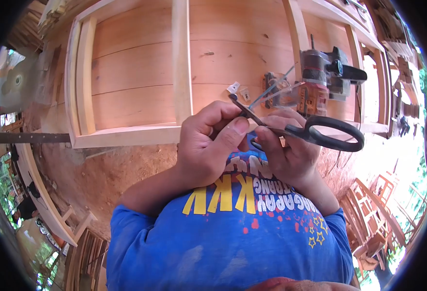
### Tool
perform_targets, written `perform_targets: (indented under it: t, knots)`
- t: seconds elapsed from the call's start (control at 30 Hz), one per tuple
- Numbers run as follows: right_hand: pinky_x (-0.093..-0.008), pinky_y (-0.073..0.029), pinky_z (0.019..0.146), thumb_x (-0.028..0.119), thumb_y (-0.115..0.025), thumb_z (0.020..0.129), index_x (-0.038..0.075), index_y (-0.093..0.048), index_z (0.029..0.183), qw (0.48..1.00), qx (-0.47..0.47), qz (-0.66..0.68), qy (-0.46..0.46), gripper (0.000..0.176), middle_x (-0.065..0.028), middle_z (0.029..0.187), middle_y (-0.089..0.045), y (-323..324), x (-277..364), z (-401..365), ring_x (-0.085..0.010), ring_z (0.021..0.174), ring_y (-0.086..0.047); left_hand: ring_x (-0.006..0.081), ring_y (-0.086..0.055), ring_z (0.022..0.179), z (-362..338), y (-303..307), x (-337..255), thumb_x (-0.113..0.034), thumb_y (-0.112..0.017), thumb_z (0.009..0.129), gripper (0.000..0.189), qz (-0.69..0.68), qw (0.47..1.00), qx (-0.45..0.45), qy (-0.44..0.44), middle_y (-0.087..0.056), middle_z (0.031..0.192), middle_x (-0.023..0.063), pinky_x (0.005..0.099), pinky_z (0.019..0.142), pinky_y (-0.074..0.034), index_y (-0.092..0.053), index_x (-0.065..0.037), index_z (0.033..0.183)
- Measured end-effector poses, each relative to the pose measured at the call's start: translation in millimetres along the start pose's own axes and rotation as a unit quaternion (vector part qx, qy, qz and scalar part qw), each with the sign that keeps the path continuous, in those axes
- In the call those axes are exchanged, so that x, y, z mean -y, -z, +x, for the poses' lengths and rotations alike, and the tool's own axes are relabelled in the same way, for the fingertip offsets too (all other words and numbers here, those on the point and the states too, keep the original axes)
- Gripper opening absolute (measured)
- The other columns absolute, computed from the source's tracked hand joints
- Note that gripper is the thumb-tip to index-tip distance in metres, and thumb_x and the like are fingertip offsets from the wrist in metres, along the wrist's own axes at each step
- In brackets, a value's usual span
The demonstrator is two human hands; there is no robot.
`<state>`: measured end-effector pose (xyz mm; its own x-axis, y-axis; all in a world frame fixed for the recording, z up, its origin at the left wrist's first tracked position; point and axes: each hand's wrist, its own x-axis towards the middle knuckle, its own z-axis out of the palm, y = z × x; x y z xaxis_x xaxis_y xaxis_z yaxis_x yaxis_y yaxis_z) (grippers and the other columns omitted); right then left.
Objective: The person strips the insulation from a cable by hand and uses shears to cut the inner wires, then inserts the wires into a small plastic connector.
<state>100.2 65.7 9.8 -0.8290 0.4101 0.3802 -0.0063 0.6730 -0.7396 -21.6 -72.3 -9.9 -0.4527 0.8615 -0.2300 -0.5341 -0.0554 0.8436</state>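
My right hand (291, 148) is closed around a pair of scissors (298, 131) near their pivot, with a black handle loop sticking out to the right. The blades point up and left, and their far end reaches my left hand (208, 140). My left thumb and forefinger are pinched together beside the blades; a small dark bit shows at the fingertips, too small to name. Two thin pale strips (271, 89) rise to the upper right from beside the blades. Both hands are in front of my blue shirt, at the near edge of a wooden frame panel (136, 136).
On the panel lie two small whitish pieces (234, 88), a cordless drill (314, 68) and a dark green power tool (340, 72) beside it. Wooden chair parts (371, 218) are stacked at lower right. A long wooden bench (41, 194) stands at left on the dirt floor.
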Motion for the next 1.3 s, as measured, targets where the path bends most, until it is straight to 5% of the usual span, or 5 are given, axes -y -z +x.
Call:
perform_targets:
  t: [0.17, 0.67, 1.1, 1.2, 1.3]
  knots:
    - [-0.0398, -0.053, 0.066, 0.001, -0.072, 0.087, 0.002, -0.065, 0.103, 0.999, 0.02, -0.029, 0.013, 0.018, -0.016, 0.087, -0.066, -3, -7, -13, -0.0325, 0.077, -0.067, 0.0057, -0.057, 0.071, 1, -3, 3, -0.012, -0.057, 0.101, 0.014, 0.03, 0.998, -0.032, -0.038, -0.061, 0.082, 0.0016, 0.0221, 0.063, -0.047, -0.062, 0.0, 0.106]
    - [-0.0317, -0.048, 0.054, 0.0, -0.063, 0.092, -0.002, -0.065, 0.089, 0.993, 0.102, 0.05, -0.039, 0.005, -0.0116, 0.075, -0.061, -15, 11, -6, -0.0198, 0.061, -0.061, 0.0064, -0.055, 0.07, -30, 1, 22, -0.014, -0.059, 0.101, 0.016, 0.021, 0.981, -0.136, -0.135, -0.062, 0.08, 0.0006, 0.0239, 0.064, -0.047, -0.062, 0.001, 0.103]
    - [-0.0366, -0.046, 0.057, 0.002, -0.065, 0.088, -0.001, -0.067, 0.084, 0.97, 0.177, 0.033, 0.162, 0.005, -0.0095, 0.067, -0.064, -27, 13, 15, -0.0235, 0.059, -0.063, 0.0046, -0.054, 0.074, -62, -7, 34, -0.02, -0.058, 0.102, 0.022, 0.024, 0.97, -0.199, -0.137, -0.059, 0.081, -0.0014, 0.0223, 0.066, -0.045, -0.064, 0.001, 0.108]
    - [-0.0346, -0.045, 0.053, 0.001, -0.065, 0.089, -0.001, -0.067, 0.084, 0.976, 0.187, 0.105, 0.036, 0.006, -0.009, 0.064, -0.063, -31, 24, 12, -0.0212, 0.056, -0.062, 0.0042, -0.053, 0.074, -64, -6, 28, -0.02, -0.058, 0.103, 0.022, 0.029, 0.963, -0.221, -0.151, -0.059, 0.08, -0.0017, 0.022, 0.065, -0.044, -0.064, 0.0, 0.108]
    - [-0.032, -0.046, 0.052, 0.001, -0.065, 0.089, -0.001, -0.067, 0.084, 0.975, 0.19, 0.098, 0.062, 0.006, -0.0077, 0.063, -0.062, -31, 21, 12, -0.02, 0.055, -0.062, 0.0044, -0.053, 0.074, -71, -3, 17, -0.02, -0.058, 0.103, 0.022, 0.041, 0.952, -0.256, -0.162, -0.059, 0.08, -0.0013, 0.0218, 0.064, -0.043, -0.064, 0.001, 0.108]
